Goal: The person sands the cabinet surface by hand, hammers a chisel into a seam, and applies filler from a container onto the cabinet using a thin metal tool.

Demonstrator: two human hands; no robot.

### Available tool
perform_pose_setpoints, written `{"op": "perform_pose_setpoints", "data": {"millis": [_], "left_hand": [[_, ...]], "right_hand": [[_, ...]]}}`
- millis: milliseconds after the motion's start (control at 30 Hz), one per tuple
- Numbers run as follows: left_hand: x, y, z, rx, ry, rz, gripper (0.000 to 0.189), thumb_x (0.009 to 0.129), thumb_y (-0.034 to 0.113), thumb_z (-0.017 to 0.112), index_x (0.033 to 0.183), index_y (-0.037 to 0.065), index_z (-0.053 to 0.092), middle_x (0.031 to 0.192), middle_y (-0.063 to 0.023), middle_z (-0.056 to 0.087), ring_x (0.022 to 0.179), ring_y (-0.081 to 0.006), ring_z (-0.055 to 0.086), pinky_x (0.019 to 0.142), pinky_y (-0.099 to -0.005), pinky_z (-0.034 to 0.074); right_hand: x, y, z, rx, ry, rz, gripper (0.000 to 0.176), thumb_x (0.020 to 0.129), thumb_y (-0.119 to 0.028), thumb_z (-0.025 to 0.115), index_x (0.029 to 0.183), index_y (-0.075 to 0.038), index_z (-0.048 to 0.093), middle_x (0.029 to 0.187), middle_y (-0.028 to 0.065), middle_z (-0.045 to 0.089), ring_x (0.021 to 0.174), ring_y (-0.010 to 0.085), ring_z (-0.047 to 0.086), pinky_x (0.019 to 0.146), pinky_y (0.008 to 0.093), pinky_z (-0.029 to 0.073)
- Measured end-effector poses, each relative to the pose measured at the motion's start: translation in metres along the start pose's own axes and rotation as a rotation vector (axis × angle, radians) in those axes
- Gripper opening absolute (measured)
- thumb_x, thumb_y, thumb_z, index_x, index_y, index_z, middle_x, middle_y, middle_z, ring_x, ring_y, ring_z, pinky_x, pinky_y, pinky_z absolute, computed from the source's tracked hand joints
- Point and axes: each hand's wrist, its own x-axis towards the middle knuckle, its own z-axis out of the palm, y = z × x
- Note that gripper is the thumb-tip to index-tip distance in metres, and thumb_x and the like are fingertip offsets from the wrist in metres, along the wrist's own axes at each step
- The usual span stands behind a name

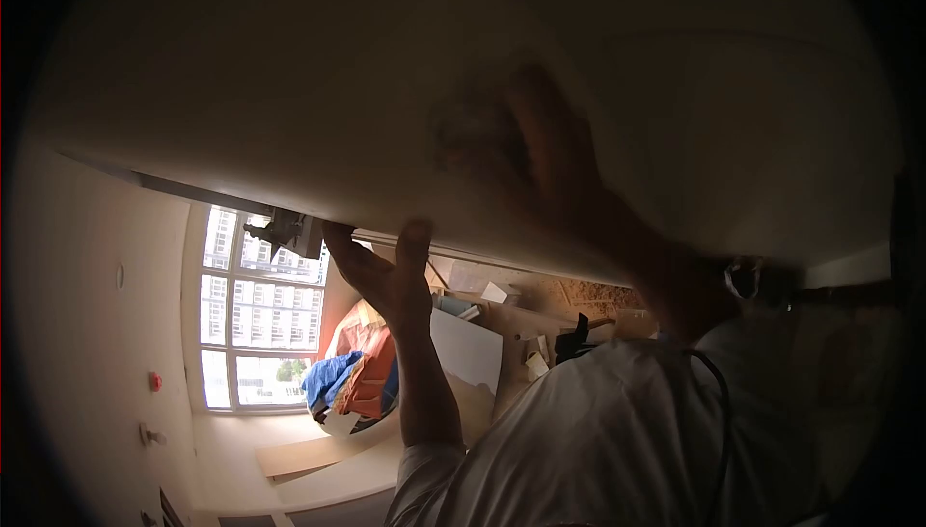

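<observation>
A large pale panel [318,93], smooth and in deep shade, fills the upper part of the head view. My left hand [386,276] is closed around its lower edge, thumb against the near face and the other fingers partly hidden behind. Further right, my right hand [550,146] is curled against the panel's face and smeared by motion. A blurred greyish thing [473,127] shows at its fingers; its kind cannot be made out. Just left of my left hand, a metal fitting [285,230] sits at the panel's edge.
Beyond the panel is a tall window [260,310] in a pale wall [96,286]. Below it lie orange and blue bags [362,382] and a wooden board [323,455]. A white sheet [468,344] and scattered debris [588,294] are on the floor side.
</observation>
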Motion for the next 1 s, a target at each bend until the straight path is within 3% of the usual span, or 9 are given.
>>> {"op": "perform_pose_setpoints", "data": {"millis": [100,167,300,367,467,567,667,867,1000], "left_hand": [[-0.001,-0.006,0.0,0.038,0.023,0.051,0.094,0.077,0.042,0.091,0.148,0.0,0.046,0.133,-0.0147,0.053,0.129,-0.0288,0.05,0.114,-0.0467,0.035],[-0.001,0.005,0.001,0.02,-0.002,0.009,0.092,0.077,0.041,0.091,0.147,0.0,0.046,0.132,-0.0145,0.053,0.129,-0.0286,0.05,0.114,-0.0463,0.035],[0.001,0.003,0.001,0.028,0.005,0.013,0.091,0.077,0.04,0.091,0.146,0.001,0.047,0.132,-0.0145,0.053,0.129,-0.0286,0.05,0.114,-0.0464,0.035],[-0.002,-0.001,0.005,0.032,0.072,0.058,0.085,0.08,0.049,0.087,0.138,-0.003,0.053,0.131,-0.0153,0.057,0.127,-0.0287,0.053,0.11,-0.0476,0.039],[-0.002,0.008,0.005,0.021,0.044,0.028,0.084,0.08,0.047,0.088,0.138,-0.003,0.053,0.131,-0.015,0.057,0.127,-0.0284,0.052,0.11,-0.0473,0.038],[0.0,0.003,0.003,0.056,0.04,0.071,0.083,0.08,0.045,0.088,0.138,-0.003,0.053,0.13,-0.0146,0.058,0.127,-0.0283,0.052,0.111,-0.0472,0.038],[-0.002,0.004,0.004,0.053,0.052,0.057,0.082,0.08,0.044,0.088,0.138,-0.002,0.054,0.129,-0.0141,0.058,0.126,-0.0279,0.053,0.11,-0.047,0.039],[-0.002,0.0,0.005,0.031,0.061,0.063,0.08,0.081,0.043,0.087,0.138,-0.002,0.054,0.128,-0.0138,0.059,0.126,-0.0271,0.053,0.109,-0.0463,0.039],[-0.001,0.004,0.001,0.049,0.037,0.09,0.076,0.081,0.039,0.087,0.137,-0.002,0.055,0.127,-0.013,0.059,0.123,-0.0264,0.054,0.109,-0.0453,0.04]], "right_hand": [[-0.013,0.009,0.004,0.142,0.029,0.111,0.045,0.088,-0.021,0.083,0.125,-0.006,0.063,0.115,0.0152,0.066,0.091,0.031,0.073,0.076,0.0393,0.06],[-0.001,0.001,-0.004,0.033,-0.008,-0.068,0.048,0.087,-0.021,0.083,0.128,-0.007,0.063,0.115,0.0149,0.067,0.093,0.0306,0.073,0.079,0.0404,0.06],[-0.003,-0.001,0.0,-0.04,0.022,-0.026,0.051,0.085,-0.021,0.085,0.129,-0.007,0.064,0.114,0.0141,0.067,0.097,0.0302,0.072,0.083,0.0405,0.06],[-0.012,0.01,-0.001,-0.059,0.019,-0.181,0.049,0.085,-0.024,0.084,0.128,-0.009,0.065,0.114,0.0137,0.068,0.099,0.0302,0.072,0.085,0.041,0.059],[0.003,-0.01,-0.003,-0.062,-0.076,-0.036,0.046,0.087,-0.026,0.083,0.127,-0.009,0.065,0.114,0.014,0.067,0.099,0.0313,0.072,0.085,0.0414,0.059],[-0.018,0.006,0.011,0.06,0.072,-0.045,0.046,0.089,-0.029,0.081,0.127,-0.008,0.066,0.113,0.0145,0.067,0.098,0.0324,0.071,0.084,0.0421,0.059],[-0.003,-0.003,0.001,-0.022,-0.024,-0.065,0.048,0.089,-0.03,0.082,0.128,-0.007,0.065,0.112,0.0148,0.067,0.096,0.0324,0.071,0.082,0.0421,0.059],[-0.018,0.007,0.004,-0.114,0.008,-0.164,0.05,0.088,-0.032,0.083,0.128,-0.008,0.066,0.111,0.0146,0.067,0.095,0.0313,0.071,0.08,0.0421,0.059],[-0.005,-0.014,0.004,-0.095,-0.058,-0.057,0.046,0.088,-0.032,0.083,0.125,-0.008,0.069,0.111,0.0134,0.067,0.095,0.0302,0.071,0.08,0.0418,0.059]]}}
